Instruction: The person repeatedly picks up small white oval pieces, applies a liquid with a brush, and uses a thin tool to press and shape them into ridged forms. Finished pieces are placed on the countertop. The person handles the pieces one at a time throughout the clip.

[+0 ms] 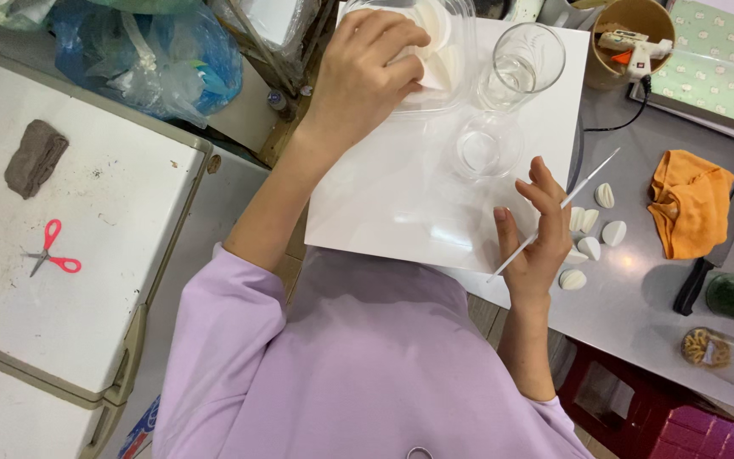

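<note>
**Hands working white shell shapes beside a clear tub**

A person in a lilac top is leaning over a white board (384, 204) on the tabletop (639, 280). The left hand (363, 72) is reaching into a clear plastic container (460, 51) at the far edge of the board, its fingers curling closed on a white moulded piece (435, 72) there. The piece is looking pale, matt and smooth, likely light and brittle or soft at the edges, so a gentle hold by its thicker rim would probably suit it best. The right hand (537, 234) is pinching a thin white stick tool (567, 204) between thumb and fingers, the tool slanting up and away from the palm; it is looking slim, stiff and easy to drop. Just to the right of that hand, small white shell-shaped pieces (592, 229) are lying in a loose cluster. Two clear glasses (511, 76) are standing between the hands. Further right, an orange cloth (690, 204) is lying crumpled. Well off to the left of the left hand, red-handled scissors (54, 251) are resting on a white cabinet top (87, 306).
</note>
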